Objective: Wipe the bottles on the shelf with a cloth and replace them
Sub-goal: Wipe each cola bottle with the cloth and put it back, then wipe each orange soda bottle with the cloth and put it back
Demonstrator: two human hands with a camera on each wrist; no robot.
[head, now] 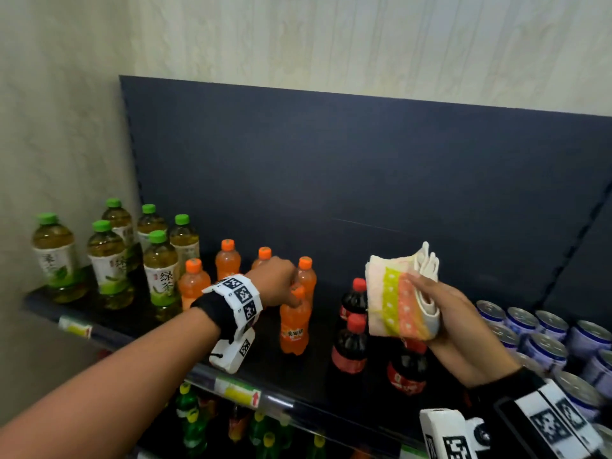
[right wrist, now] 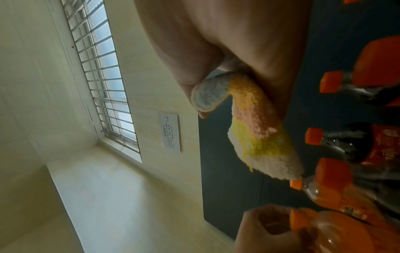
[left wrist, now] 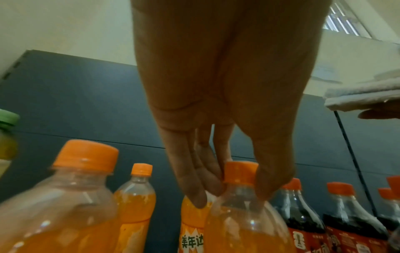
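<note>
My left hand [head: 281,286] reaches over the dark shelf [head: 298,379] and pinches the neck of an orange soda bottle [head: 294,326] just under its orange cap. The left wrist view shows the fingertips [left wrist: 197,200] and thumb on either side of that bottle [left wrist: 244,231]. The bottle stands upright near the shelf's front, with more orange soda bottles [head: 228,260] behind it. My right hand [head: 440,313] holds a folded cloth [head: 397,293], white with yellow and pink stripes, in the air above the cola bottles. The cloth [right wrist: 255,130] is clamped between thumb and fingers.
Green tea bottles [head: 109,256] fill the shelf's left end. Cola bottles [head: 351,346] stand right of the orange ones, and rows of cans [head: 543,339] sit at the far right. A dark back panel [head: 364,177] closes the rear. More bottles [head: 192,422] stand on the shelf below.
</note>
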